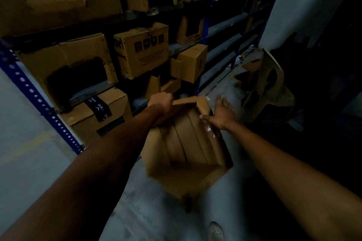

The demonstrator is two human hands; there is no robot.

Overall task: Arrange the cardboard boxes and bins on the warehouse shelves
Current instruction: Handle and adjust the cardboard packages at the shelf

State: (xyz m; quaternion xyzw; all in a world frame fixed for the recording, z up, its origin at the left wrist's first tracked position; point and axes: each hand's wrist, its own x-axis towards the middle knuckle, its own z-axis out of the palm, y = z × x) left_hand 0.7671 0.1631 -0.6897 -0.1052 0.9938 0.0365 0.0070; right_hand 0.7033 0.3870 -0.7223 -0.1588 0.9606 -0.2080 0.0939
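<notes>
Along the far left, your shelving rack (29, 88) holds cardboard boxes, among them a printed box (145, 51) and, lower and nearer, a black-taped box (101, 111). Near the centre, just above the grey floor (156, 211), sits the tilted, blurred cardboard box (188, 143) you're holding. Your left hand (159, 102) grips its far top flap, fingers curled. Your right hand (221, 115) is spread against its right edge.

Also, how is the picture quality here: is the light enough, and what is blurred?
Head view: dim overall, with the right side almost black; in the same head view the tilted cardboard box and the right hand are motion-blurred, while the printed box on the shelf looks sharper.
</notes>
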